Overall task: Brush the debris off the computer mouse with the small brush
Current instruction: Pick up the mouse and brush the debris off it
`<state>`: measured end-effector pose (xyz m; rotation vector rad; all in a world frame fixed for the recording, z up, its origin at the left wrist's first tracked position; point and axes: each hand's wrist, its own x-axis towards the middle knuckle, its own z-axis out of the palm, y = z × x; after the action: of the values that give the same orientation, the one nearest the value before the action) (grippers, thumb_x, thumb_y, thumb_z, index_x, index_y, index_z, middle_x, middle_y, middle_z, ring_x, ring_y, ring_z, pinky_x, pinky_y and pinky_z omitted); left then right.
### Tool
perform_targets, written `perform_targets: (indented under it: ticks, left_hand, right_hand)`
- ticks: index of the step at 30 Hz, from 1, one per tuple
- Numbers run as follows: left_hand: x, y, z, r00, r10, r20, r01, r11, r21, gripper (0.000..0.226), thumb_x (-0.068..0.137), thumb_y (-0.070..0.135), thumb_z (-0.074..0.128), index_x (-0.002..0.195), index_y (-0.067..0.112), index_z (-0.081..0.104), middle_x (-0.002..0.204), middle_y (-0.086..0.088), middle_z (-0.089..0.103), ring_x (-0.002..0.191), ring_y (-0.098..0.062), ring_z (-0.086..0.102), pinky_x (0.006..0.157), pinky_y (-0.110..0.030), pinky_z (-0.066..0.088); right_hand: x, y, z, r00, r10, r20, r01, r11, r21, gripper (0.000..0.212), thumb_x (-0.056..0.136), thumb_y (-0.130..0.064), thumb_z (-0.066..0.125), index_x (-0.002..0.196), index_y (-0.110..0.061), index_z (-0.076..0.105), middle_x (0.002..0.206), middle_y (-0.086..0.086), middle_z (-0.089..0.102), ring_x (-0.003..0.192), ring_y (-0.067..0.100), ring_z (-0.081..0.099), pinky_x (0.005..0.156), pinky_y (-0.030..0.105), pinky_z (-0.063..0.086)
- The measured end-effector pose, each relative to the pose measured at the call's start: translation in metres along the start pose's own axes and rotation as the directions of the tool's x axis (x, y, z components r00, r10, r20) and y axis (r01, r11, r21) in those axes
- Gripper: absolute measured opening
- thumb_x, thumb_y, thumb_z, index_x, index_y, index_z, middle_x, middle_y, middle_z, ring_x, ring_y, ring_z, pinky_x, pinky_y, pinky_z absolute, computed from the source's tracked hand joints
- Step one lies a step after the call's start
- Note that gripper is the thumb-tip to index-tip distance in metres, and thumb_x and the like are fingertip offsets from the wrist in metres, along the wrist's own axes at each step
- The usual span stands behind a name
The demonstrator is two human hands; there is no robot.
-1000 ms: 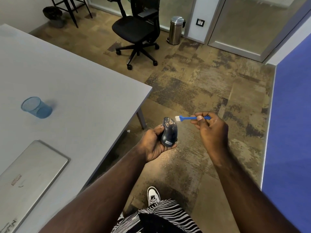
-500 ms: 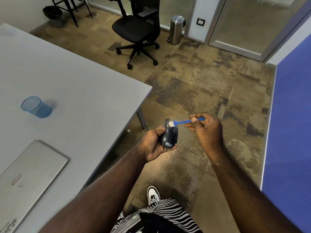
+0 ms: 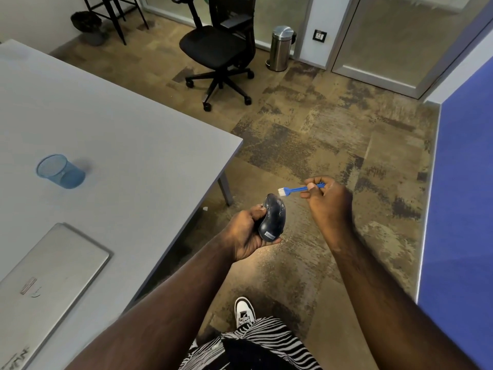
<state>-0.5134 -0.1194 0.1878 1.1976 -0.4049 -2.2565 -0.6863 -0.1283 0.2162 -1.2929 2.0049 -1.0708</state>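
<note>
The left hand [image 3: 246,232] clenched the computer mouse [image 3: 272,218] clear of the surface [image 3: 149,145], probably so debris fell to the floor. Right of it, the right hand [image 3: 326,202] pinched the small brush [image 3: 298,188], bristles just above the mouse.

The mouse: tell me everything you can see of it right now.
The mouse is dark navy and glossy, plastic by its look, with a small pale label near its lower end. It is held off the table's edge over the carpet, roughly upright, gripped in the left hand. A few pale specks show on its back. The brush, held in the right hand, has its white bristles just above its top.
</note>
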Motion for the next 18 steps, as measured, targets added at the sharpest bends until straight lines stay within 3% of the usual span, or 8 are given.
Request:
perform_targets:
  ticks: [2, 5, 8, 9, 12, 15, 18]
  left_hand:
    - [0.0, -0.001, -0.001, 1.0, 0.008, -0.005, -0.008, 1.0, 0.003, 0.031, 0.101, 0.02, 0.032, 0.123, 0.013, 0.052, 0.113, -0.018, 0.057, 0.089, -0.03, 0.059, 0.081, -0.045, 0.049]
    - [0.002, 0.002, -0.003, 1.0, 0.018, -0.009, -0.018, 1.0, 0.007, 0.032, 0.101, 0.021, 0.031, 0.123, 0.014, 0.055, 0.113, -0.018, 0.058, 0.09, -0.031, 0.059, 0.083, -0.046, 0.049]
    - [0.003, 0.002, -0.004, 1.0, 0.014, -0.002, -0.014, 1.0, 0.01, 0.03, 0.101, 0.021, 0.032, 0.118, 0.014, 0.056, 0.11, -0.017, 0.059, 0.091, -0.031, 0.059, 0.081, -0.046, 0.049]
    - [0.002, 0.002, -0.004, 1.0, 0.012, 0.001, -0.012, 1.0, 0.009, 0.029, 0.101, 0.021, 0.032, 0.115, 0.015, 0.057, 0.109, -0.017, 0.06, 0.091, -0.031, 0.059, 0.08, -0.045, 0.05]
    - [0.002, 0.002, -0.004, 1.0, 0.018, 0.003, -0.018, 1.0, 0.002, 0.03, 0.101, 0.021, 0.032, 0.117, 0.015, 0.057, 0.112, -0.018, 0.059, 0.09, -0.031, 0.059, 0.078, -0.044, 0.051]
    - [0.002, 0.004, -0.005, 1.0, 0.015, -0.01, -0.015, 1.0, -0.015, 0.035, 0.101, 0.022, 0.032, 0.128, 0.011, 0.052, 0.118, -0.02, 0.055, 0.094, -0.032, 0.058, 0.078, -0.044, 0.051]
    - [0.002, 0.005, -0.005, 1.0, 0.026, -0.013, -0.026, 1.0, -0.014, 0.036, 0.101, 0.022, 0.031, 0.128, 0.011, 0.052, 0.119, -0.02, 0.055, 0.091, -0.03, 0.059, 0.075, -0.042, 0.053]
  right_hand:
    - [0.003, 0.0, -0.003, 1.0, -0.007, 0.008, 0.006, 0.998, 0.064, 0.025, 0.094, -0.015, 0.061, 0.081, -0.036, 0.063, 0.068, -0.014, 0.07, 0.064, 0.003, 0.073, 0.067, 0.038, 0.063]
    - [-0.002, 0.002, -0.002, 0.989, -0.036, 0.142, 0.022, 0.995, 0.097, 0.025, 0.093, -0.013, 0.061, 0.081, -0.034, 0.065, 0.072, -0.005, 0.075, 0.067, 0.02, 0.077, 0.065, 0.048, 0.063]
    - [0.002, 0.005, 0.0, 0.996, -0.027, 0.091, 0.026, 1.0, 0.007, 0.031, 0.094, -0.014, 0.06, 0.077, -0.04, 0.06, 0.073, -0.008, 0.075, 0.069, 0.002, 0.074, 0.061, 0.024, 0.06]
    - [0.004, 0.005, -0.001, 0.998, -0.03, 0.053, 0.03, 1.0, -0.001, 0.032, 0.095, -0.015, 0.06, 0.077, -0.041, 0.06, 0.073, -0.011, 0.074, 0.071, 0.001, 0.074, 0.063, 0.023, 0.06]
    - [0.005, 0.004, -0.004, 0.991, -0.067, 0.118, 0.057, 0.995, 0.087, 0.029, 0.095, -0.017, 0.061, 0.08, -0.042, 0.064, 0.075, -0.012, 0.074, 0.076, 0.007, 0.076, 0.074, 0.043, 0.063]
    - [0.0, 0.005, -0.008, 0.952, -0.162, 0.26, 0.142, 0.985, 0.097, 0.028, 0.092, -0.015, 0.063, 0.08, -0.041, 0.068, 0.077, -0.007, 0.077, 0.071, 0.018, 0.077, 0.067, 0.054, 0.062]
    - [-0.003, 0.006, -0.015, 0.91, -0.229, 0.346, 0.182, 0.97, 0.164, 0.03, 0.087, -0.016, 0.063, 0.079, -0.044, 0.071, 0.078, -0.003, 0.078, 0.07, 0.01, 0.077, 0.065, 0.037, 0.064]
